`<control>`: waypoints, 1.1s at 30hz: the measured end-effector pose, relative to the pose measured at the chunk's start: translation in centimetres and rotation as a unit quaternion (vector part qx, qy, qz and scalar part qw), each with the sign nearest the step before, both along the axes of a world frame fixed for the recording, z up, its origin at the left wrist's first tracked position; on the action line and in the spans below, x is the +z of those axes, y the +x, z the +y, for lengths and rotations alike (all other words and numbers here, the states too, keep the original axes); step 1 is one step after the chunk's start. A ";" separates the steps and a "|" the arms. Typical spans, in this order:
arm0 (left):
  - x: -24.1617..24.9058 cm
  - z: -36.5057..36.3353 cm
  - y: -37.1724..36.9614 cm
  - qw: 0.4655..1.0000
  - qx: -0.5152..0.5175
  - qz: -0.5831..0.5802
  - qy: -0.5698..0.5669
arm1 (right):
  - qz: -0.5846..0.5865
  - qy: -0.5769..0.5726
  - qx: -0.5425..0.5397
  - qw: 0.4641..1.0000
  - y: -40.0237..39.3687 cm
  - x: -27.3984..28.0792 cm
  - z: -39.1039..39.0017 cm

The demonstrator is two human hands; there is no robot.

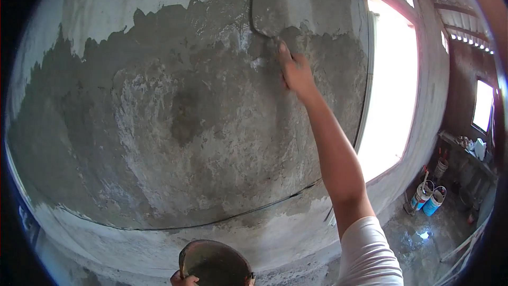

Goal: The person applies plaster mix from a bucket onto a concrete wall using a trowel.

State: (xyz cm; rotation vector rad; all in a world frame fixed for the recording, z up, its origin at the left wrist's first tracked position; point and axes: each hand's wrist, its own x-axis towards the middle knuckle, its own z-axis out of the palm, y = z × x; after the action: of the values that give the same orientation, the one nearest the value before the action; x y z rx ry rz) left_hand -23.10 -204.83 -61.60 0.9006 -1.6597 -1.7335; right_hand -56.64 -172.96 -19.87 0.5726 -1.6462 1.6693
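My right hand (296, 71) is closed round the handle of a trowel (267, 13), whose blade lies against the upper part of the wall. Around the blade, wet grey plaster (159, 32) covers the wall up to a ragged top edge, with paler wall above it. At the bottom of the view, my left hand (184, 279) grips the left rim of a dark bucket (217, 265). Only part of that hand shows, and the bucket's lower part is out of view.
A black cable (211, 223) hangs across the lower wall. Right of the plaster is a bright window opening (391, 90). On the floor at the lower right stand a blue bucket (433, 204) and other containers, below a ledge (465, 151) holding small items.
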 end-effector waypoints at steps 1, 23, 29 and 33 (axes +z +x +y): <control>0.2 0.4 -0.1 1.000 -0.011 0.003 -0.018 | -0.025 0.031 0.022 0.999 -0.5 1.6 0.0; -1.1 2.6 -0.3 0.999 0.039 -0.021 -0.024 | -0.052 0.071 0.032 0.996 -1.8 2.3 3.7; 0.4 3.1 0.7 1.000 0.012 -0.001 0.000 | -0.138 0.154 -0.022 0.978 0.9 -4.9 1.3; 0.1 1.8 -0.1 0.998 0.012 -0.057 0.029 | -0.128 0.255 -0.036 0.958 0.3 -18.9 3.3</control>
State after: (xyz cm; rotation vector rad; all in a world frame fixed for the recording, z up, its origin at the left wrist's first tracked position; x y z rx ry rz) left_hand -23.19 -203.00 -61.55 1.0595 -1.6703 -1.7499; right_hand -56.31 -169.64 -38.72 0.5430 -2.2850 1.3012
